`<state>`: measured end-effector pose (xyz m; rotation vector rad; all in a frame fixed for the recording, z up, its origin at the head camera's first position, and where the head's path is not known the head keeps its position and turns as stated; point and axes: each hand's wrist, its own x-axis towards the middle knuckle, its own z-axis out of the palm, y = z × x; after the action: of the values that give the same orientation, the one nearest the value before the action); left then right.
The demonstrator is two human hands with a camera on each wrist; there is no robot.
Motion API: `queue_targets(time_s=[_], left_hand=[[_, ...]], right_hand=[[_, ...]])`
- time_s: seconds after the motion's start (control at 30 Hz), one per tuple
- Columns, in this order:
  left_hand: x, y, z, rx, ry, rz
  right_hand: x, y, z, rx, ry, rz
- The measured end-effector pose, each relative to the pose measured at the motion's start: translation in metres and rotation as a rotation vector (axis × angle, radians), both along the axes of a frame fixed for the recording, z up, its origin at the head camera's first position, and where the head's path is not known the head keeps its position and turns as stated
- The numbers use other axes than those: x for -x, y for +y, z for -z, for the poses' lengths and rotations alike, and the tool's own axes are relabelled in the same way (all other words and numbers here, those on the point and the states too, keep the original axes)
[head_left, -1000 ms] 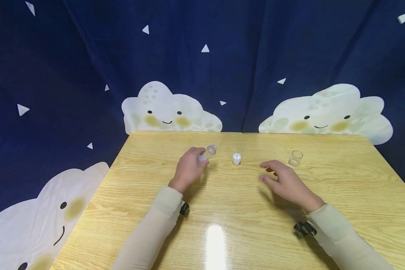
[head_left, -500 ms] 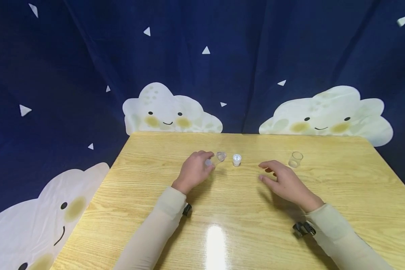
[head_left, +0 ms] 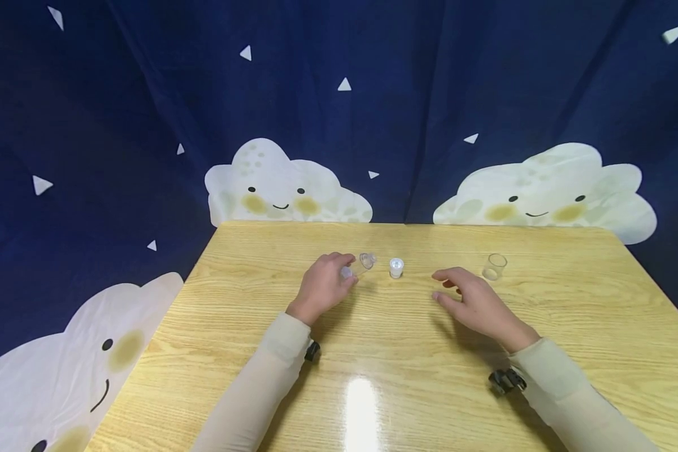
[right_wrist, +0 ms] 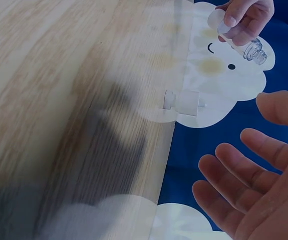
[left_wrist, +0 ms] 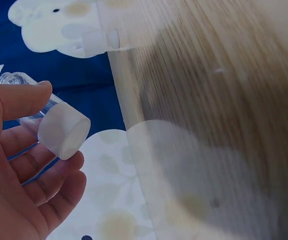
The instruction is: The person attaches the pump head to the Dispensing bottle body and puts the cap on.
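My left hand (head_left: 324,285) holds a small clear bottle (left_wrist: 64,131) between thumb and fingers, tilted above the table. Its white base end sits by my fingers, and its threaded neck (right_wrist: 256,52) points to the right, uncapped. Just beyond that neck, a small white fitting (head_left: 396,268) with a clear lower part stands on the table. My right hand (head_left: 474,304) hovers over the table to the right of the fitting, fingers loosely bent around nothing. A clear open cylinder (head_left: 494,267) stands past the right knuckles.
The wooden table (head_left: 407,364) carries a bright light reflection near the front. Behind its far edge hangs a dark blue curtain (head_left: 311,81) with white clouds and triangles. A black camera is strapped at each wrist.
My left hand has moved right with the bottle, bringing its neck close to the white fitting, then drawn back slightly. My right hand has stayed nearly still.
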<state>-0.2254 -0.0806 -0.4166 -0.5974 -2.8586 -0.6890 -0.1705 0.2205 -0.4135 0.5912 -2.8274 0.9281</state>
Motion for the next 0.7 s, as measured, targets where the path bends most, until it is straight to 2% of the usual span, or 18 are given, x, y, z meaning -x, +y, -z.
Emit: queue_targets(time_s=[0.37, 0.7], left_hand=[[-0.002, 0.001, 0.006, -0.005, 0.005, 0.006], [-0.001, 0.003, 0.005, -0.012, -0.011, 0.004]], right_hand=[[0.023, -0.005, 0.004, -0.011, -0.043, -0.004], [0.052, -0.021, 0.004, -0.071, -0.055, -0.006]])
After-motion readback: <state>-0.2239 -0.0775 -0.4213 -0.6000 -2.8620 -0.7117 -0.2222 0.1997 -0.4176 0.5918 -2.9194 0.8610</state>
